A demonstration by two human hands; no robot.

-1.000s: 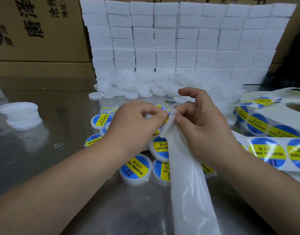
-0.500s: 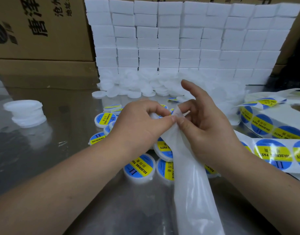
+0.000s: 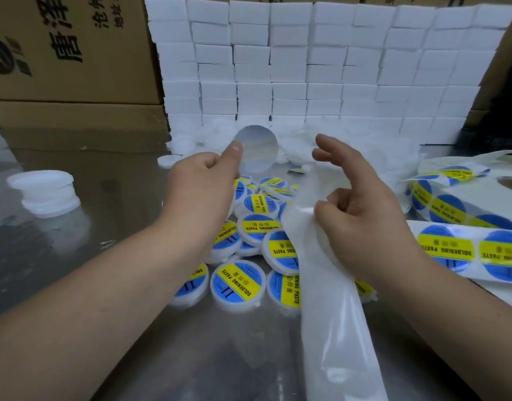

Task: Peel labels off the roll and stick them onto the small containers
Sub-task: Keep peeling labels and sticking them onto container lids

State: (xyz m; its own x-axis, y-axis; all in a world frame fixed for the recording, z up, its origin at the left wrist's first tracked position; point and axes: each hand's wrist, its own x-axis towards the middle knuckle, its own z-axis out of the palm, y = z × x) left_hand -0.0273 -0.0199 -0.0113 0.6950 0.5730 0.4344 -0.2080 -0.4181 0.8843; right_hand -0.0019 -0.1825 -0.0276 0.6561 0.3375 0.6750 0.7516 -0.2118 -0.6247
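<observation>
Left hand: raised at centre of frame, thumb and fingers pinched on the edge of a round label seen from its pale, translucent back; the label is held up in the air, clear of the worktop.
Right hand: right of centre, thumb and curled lower fingers gripping the white translucent backing strip; index and middle fingers stretched loose toward the upper left.
Backing strip: runs from the right hand down to the bottom edge of the frame, bare of labels along that length.
Labelled containers: small round white tubs with blue and yellow "SOLDERING PASTE" labels, clustered on the worktop at centre, below and between the hands; several touch or overlap.
Label roll: large white roll of blue and yellow round labels, right edge of frame, lying flat; a length of labelled strip trails below it toward the right forearm.
Unlabelled tubs: short stack of plain white tubs, left of frame, well apart from the cluster.
Loose white lids or tubs: heaped at the foot of the wall of white blocks; which they are cannot be told.
White foam-like blocks: stacked in rows, upper centre.
Brown cardboard cartons: upper left, printed with black characters.
Worktop: shiny metal, reflective.
</observation>
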